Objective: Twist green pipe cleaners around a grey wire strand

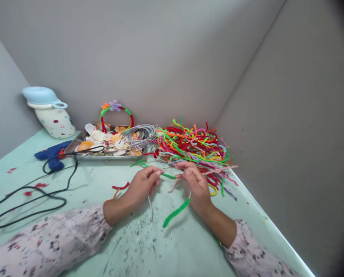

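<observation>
Near the middle of the table, my left hand (141, 186) pinches one end of a thin wire, its pale tail hanging below the fingers. My right hand (196, 186) has its fingers closed on the same wire, a short way to the right. A green pipe cleaner (176, 212) wraps the wire's end that sticks out below my right hand. Another bit of green shows on the wire between the two hands.
A metal tray (114, 157) of shells bears a decorated hoop (102, 119) and coiled grey wire (140, 136). Colourful pipe cleaners (189, 144) are heaped right of it. At left are a blue glue gun (55, 152), its black cord (65, 188) and a bottle (55, 119).
</observation>
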Demonstrator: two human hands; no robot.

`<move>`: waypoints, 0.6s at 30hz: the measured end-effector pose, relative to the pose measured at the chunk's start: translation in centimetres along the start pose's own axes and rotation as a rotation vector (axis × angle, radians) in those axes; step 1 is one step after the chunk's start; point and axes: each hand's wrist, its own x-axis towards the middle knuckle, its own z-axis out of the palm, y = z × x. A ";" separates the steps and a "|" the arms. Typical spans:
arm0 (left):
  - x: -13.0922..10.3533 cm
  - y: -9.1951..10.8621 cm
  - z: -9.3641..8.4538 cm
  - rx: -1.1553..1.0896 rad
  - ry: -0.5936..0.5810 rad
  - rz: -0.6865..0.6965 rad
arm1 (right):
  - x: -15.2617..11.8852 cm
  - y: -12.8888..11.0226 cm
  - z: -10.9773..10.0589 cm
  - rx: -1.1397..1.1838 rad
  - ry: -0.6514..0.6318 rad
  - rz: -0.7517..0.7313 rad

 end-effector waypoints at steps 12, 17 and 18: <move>0.8 0.5 -1.0 -0.165 0.212 0.120 | 0.7 0.8 -0.4 0.346 -0.153 0.418; 0.9 0.5 -1.1 -0.093 0.227 0.134 | 0.8 0.6 -0.6 0.449 -0.191 0.485; 0.8 0.6 -1.1 -0.086 0.240 0.153 | 0.9 0.6 -0.6 0.479 -0.174 0.488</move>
